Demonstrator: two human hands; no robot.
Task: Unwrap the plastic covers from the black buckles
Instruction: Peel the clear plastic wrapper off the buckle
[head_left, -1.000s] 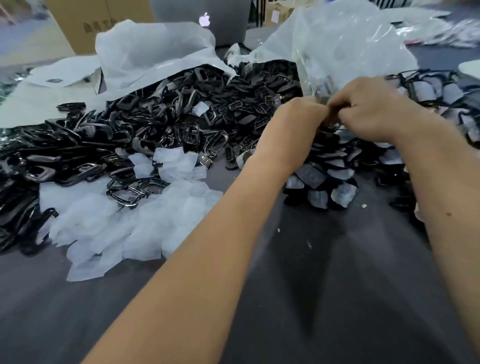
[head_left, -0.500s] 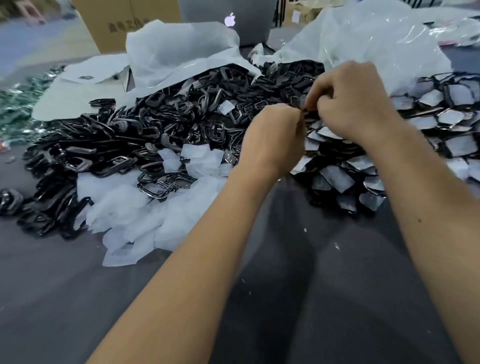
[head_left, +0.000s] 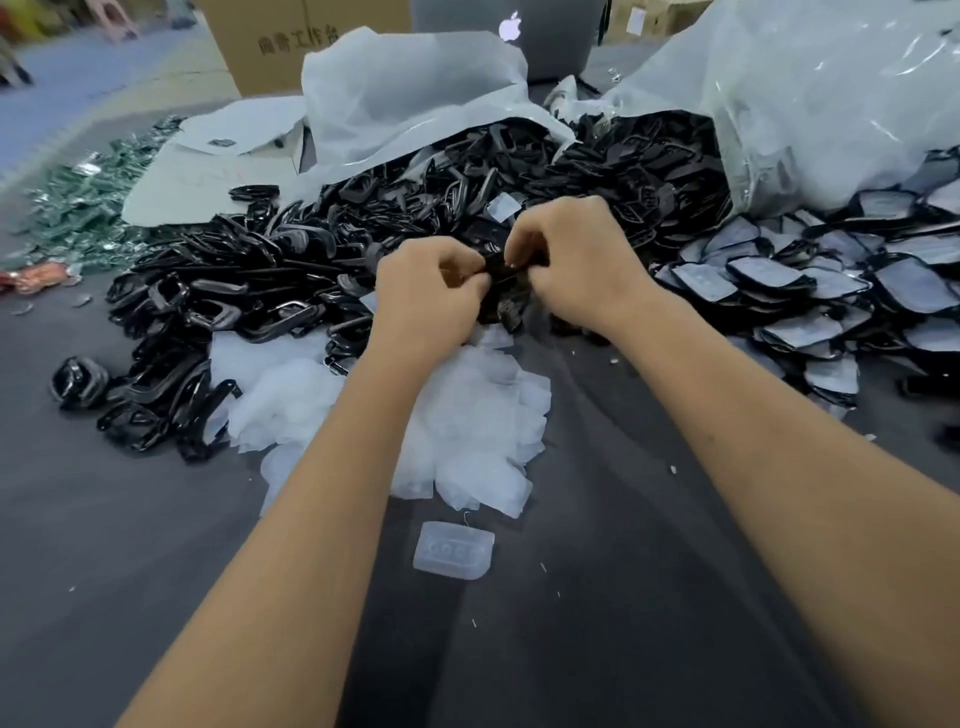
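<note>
Both hands meet above the middle of the table. My left hand (head_left: 426, 296) and my right hand (head_left: 576, 260) each pinch one small black buckle (head_left: 500, 275) held between them; whether a plastic cover is still on it I cannot tell. A heap of bare black buckles (head_left: 249, 291) spreads to the left and behind. Buckles still in plastic covers (head_left: 810, 291) lie stacked on the right. Loose, empty plastic covers (head_left: 467, 431) are piled just below my hands, and a single cover (head_left: 453, 550) lies alone nearer to me.
The dark grey table (head_left: 597, 597) stretches toward me. A large clear plastic bag (head_left: 810, 88) spills buckles at the back right, a white bag (head_left: 410, 88) at the back centre. A cardboard box (head_left: 291, 41) and a laptop (head_left: 519, 31) stand behind. Green shiny pieces (head_left: 88, 202) lie far left.
My hands have come back from the wrapped pile at the right toward the centre, above the loose covers, holding a buckle. A single cover now shows on the table near me.
</note>
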